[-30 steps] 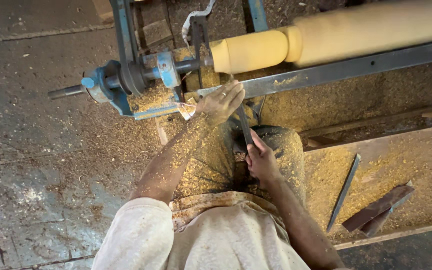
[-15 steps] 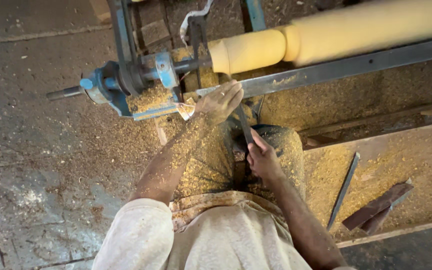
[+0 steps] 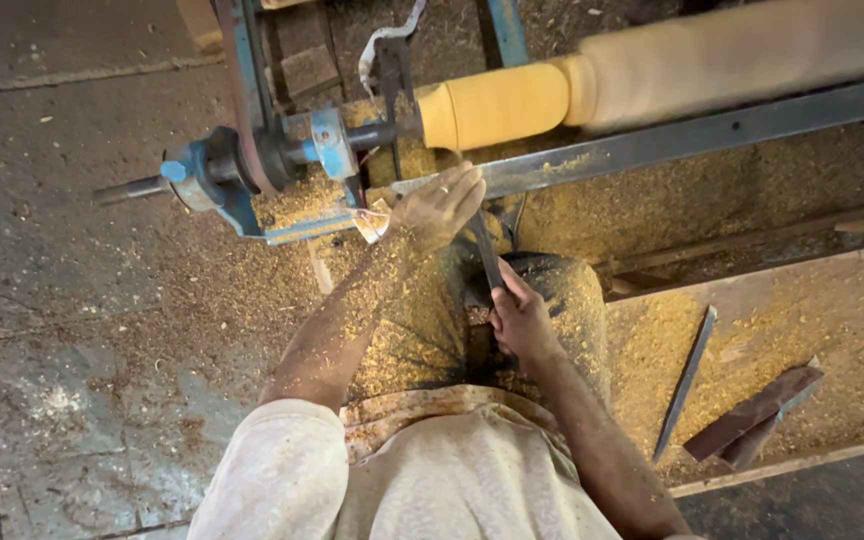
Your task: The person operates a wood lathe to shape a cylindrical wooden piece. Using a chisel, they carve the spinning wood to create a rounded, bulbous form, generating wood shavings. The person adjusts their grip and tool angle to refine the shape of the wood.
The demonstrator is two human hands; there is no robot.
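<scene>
A long wooden cylinder [image 3: 592, 85] is mounted in a blue lathe [image 3: 252, 170] across the top of the view, its yellowish left end turned narrower. My left hand [image 3: 439, 205], coated in sawdust, rests on the front end of a dark metal chisel [image 3: 484, 250] where it meets the grey tool rest bar [image 3: 672, 140]. My right hand [image 3: 520, 318] grips the rear of the same chisel over my sawdust-covered lap. The chisel's tip is hidden under my left hand.
Thick sawdust [image 3: 752, 320] covers the floor and a wooden platform [image 3: 802, 460] at the right. A long thin metal tool [image 3: 687, 380] and a dark flat piece [image 3: 752, 420] lie on that platform. Stone paving [image 3: 52, 300] spreads to the left.
My hands and the chisel have stayed almost in place; my right hand has shifted slightly along the handle. The view has drifted a little.
</scene>
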